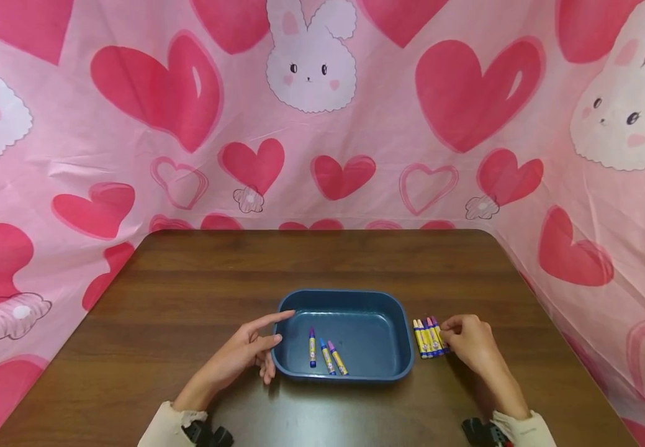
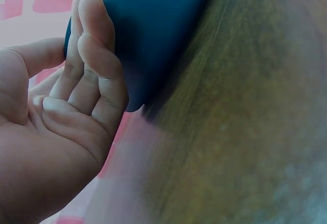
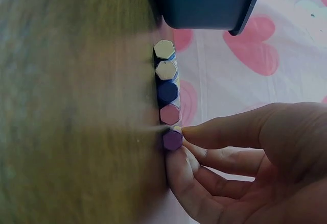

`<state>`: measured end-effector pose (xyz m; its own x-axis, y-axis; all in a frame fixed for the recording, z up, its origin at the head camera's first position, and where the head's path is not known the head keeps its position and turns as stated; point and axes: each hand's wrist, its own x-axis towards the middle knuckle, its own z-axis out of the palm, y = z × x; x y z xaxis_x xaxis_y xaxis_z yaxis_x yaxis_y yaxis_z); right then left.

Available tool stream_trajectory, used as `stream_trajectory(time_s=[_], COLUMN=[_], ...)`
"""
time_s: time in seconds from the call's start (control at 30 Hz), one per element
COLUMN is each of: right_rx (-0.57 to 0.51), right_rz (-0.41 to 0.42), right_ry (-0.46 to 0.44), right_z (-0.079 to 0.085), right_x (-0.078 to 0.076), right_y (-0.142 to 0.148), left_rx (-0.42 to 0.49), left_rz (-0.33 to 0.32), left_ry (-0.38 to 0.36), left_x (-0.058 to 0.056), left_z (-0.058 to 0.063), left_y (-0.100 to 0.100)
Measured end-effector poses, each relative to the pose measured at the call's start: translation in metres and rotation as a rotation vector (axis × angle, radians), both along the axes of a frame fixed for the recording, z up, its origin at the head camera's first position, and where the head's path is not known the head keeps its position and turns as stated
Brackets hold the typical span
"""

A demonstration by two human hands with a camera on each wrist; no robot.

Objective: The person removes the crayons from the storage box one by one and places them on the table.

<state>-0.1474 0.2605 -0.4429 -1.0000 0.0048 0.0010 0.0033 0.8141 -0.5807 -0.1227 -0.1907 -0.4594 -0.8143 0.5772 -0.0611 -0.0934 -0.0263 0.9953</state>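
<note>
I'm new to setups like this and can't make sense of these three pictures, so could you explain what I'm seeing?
There's no robot here, just a person's two bare hands. The wide picture comes from a camera worn on the head; the two close ones come from cameras on each wrist.

On the brown table is a blue tray with three crayons inside. Five more crayons lie in a row to its right.

The left hand touches the tray's left edge. The right hand pinches the purple crayon at the row's far right end. Behind hangs a pink cloth with hearts and bunnies.
</note>
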Motion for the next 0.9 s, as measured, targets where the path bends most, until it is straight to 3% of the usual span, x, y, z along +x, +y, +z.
stream_trajectory(time_s=[0.9], right_rx=[0.039], right_rz=[-0.026], right_ry=[-0.003], right_z=[0.0055], right_x=[0.0034], right_y=[-0.0038], left_rx=[0.02], left_rz=[-0.001], left_ry=[-0.006], left_x=[-0.0006], left_z=[-0.0015], left_y=[0.0001])
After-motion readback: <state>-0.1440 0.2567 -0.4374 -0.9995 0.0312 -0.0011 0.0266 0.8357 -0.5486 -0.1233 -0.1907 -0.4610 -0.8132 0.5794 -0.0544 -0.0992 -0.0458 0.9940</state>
